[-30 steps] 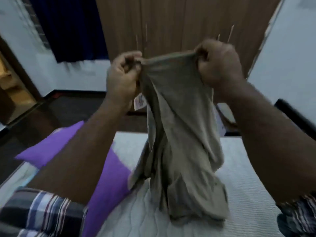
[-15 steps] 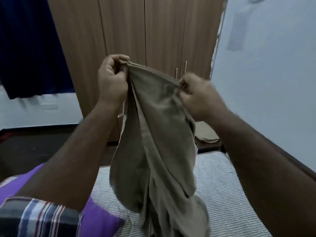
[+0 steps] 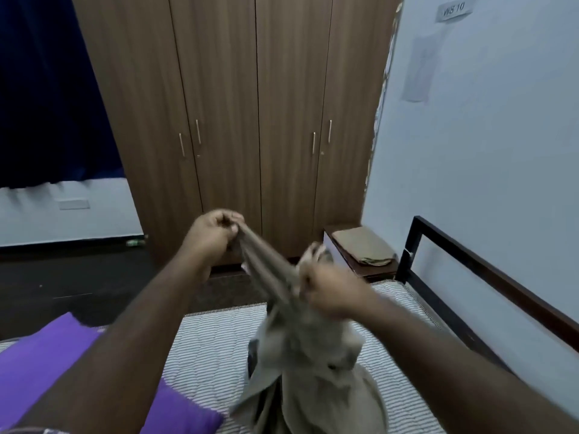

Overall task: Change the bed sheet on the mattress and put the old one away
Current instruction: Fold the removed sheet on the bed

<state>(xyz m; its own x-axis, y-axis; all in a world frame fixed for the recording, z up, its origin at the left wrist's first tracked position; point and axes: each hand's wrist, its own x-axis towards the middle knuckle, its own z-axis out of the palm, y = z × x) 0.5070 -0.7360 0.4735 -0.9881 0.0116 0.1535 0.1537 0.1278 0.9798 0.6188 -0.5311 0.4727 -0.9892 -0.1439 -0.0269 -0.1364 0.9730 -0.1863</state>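
Your left hand (image 3: 216, 234) has its grip clamped on the top edge of the beige sheet (image 3: 313, 364), fingers curled round the cloth just in front of the wardrobe doors. Your right hand (image 3: 326, 289) sits lower, at about four o'clock from the left, and its grip is also closed on the same sheet, though motion blur hides exactly how the fingers lie. Between the two grips the cloth runs taut as a narrow band, slanting down from ten o'clock to four o'clock. Below your right hand the rest of the sheet hangs in a loose bunch toward six o'clock, and its lower folds touch the striped mattress (image 3: 213, 355). A purple pillow (image 3: 53, 355) lies on the mattress at eight o'clock from the bunch, under your left forearm. At two o'clock from your right hand a second folded beige cloth (image 3: 363, 245) rests on a small side table (image 3: 347, 261), just beside the black bed frame (image 3: 416, 245) and the wooden wardrobe (image 3: 250, 104).
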